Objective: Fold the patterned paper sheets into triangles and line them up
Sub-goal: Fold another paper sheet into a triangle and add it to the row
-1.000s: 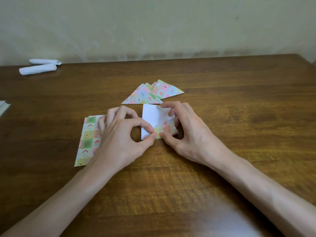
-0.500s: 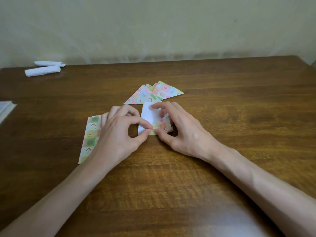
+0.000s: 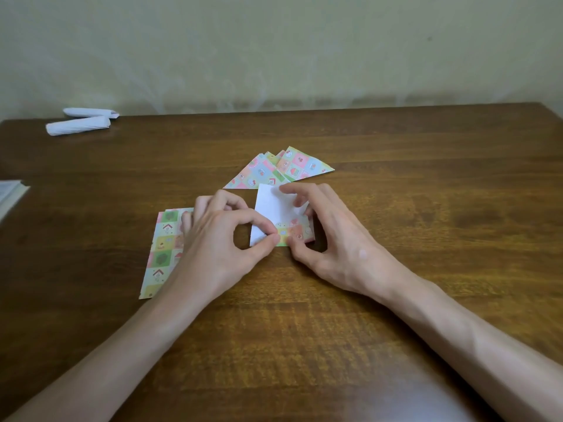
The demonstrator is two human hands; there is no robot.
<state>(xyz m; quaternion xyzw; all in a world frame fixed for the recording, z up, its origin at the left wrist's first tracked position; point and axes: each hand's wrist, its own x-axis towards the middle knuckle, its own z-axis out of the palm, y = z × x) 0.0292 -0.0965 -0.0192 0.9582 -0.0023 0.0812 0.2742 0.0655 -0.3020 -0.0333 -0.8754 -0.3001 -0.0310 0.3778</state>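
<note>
Near first. My left hand [image 3: 213,242] pinched sheet in work [image 3: 274,208] at its near-left edge, thumb against forefinger, other fingers curled. My right hand [image 3: 332,239] held same sheet from 3 o'clock, thumb on patterned near flap, forefinger tip on white face. Sheet lay mid-table [image 3: 426,239], white side up, near strip turned over. Judged fold barely begun, no triangle yet.

Unfolded stack [image 3: 161,248] at 9 o'clock, partly under my left hand: work left. Finished triangles [image 3: 292,167] at 12 o'clock, just beyond, overlapping, not yet lined up, count unclear. White paper rolls [image 3: 79,124] far off at 10 o'clock.
</note>
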